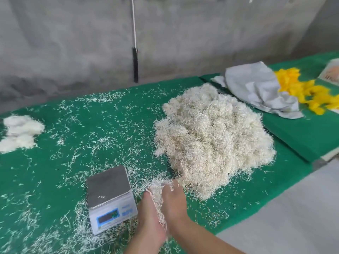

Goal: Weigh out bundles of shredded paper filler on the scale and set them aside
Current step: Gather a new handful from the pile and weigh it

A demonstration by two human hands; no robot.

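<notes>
The tuft of shredded paper point(158, 187) between the two hands looks feather-light, springy and tangled, the sort that sheds strands unless cupped from both sides around its bulk. It is pale cream, fine and crinkled, pulled from the near edge of the big pile point(211, 142) just right of the scale point(110, 197). The left hand point(150, 215) and right hand point(173, 204) press it between them, fingertips buried, so how far they curl I cannot tell. The scale's steel pan sits bare; finished bundles point(20, 132) lie far left on the green table point(55, 167).
</notes>
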